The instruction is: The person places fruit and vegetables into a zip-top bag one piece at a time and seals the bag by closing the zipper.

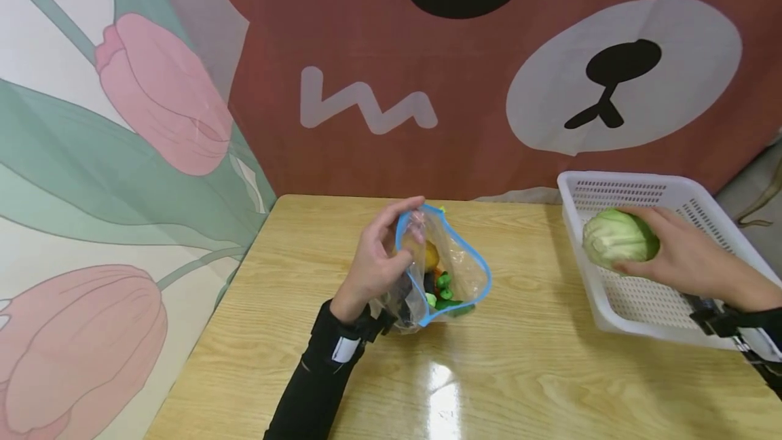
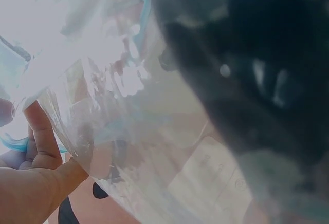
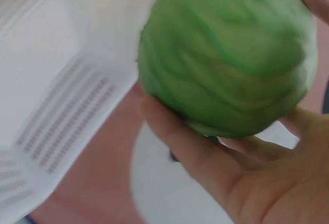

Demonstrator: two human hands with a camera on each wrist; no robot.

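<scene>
My right hand [image 1: 687, 250] grips a pale green cabbage [image 1: 620, 237] over the white basket [image 1: 577, 250], with fingers and thumb spread round it. In the right wrist view the cabbage [image 3: 226, 59] fills much of the picture, held between fingers and thumb. A clear plastic bag [image 1: 467, 250] with a blue-edged mouth stands on the table, its mouth spread wide. My left hand [image 1: 379, 257] holds the bag's left rim between thumb and fingers. Inside the bag lie a round yellow-orange item [image 1: 431, 257], green pieces [image 1: 444, 284] and something dark. The left wrist view is mostly covered by the bag's film [image 2: 118, 131].
The perforated basket stands at the right of the wooden table [image 1: 519, 386], its floor [image 1: 647, 304] showing below the cabbage. Behind the table hangs a cloth [image 1: 366, 161] printed with a bear face and tulips.
</scene>
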